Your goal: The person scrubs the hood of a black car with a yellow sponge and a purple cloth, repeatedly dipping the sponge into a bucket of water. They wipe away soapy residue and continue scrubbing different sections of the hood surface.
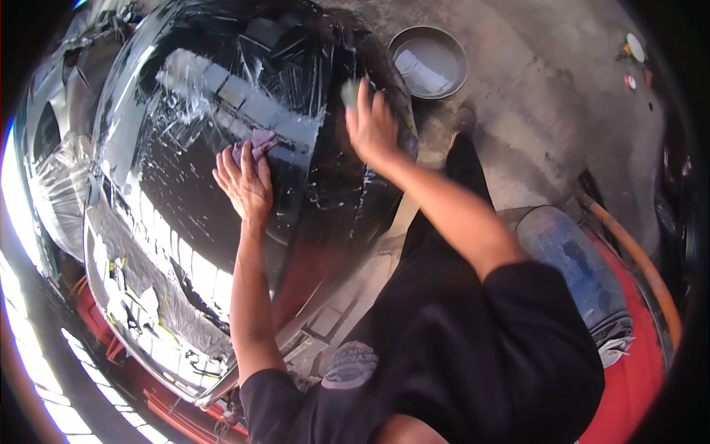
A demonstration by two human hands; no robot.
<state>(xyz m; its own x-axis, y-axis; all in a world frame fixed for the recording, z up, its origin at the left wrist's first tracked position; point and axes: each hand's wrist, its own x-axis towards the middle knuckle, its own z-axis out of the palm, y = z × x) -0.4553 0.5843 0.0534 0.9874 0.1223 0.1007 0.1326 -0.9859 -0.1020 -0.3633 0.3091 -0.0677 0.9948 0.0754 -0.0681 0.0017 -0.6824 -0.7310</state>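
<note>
Purple cloth (259, 140) lies bunched beneath the fingertips of our left hand (249, 185), toward the middle of the glossy black surface (196, 177); those fingers are parted and laid over it. Our right hand (375, 132), blurred, pinches a pale greenish pad (349, 94) at its left side, near the surface's right edge, though its exact hold we cannot tell. Just off that edge, a round basin (427, 31) on the concrete floor (532, 96) holds cloudy grey liquid (436, 53) with a bright reflection.
</note>
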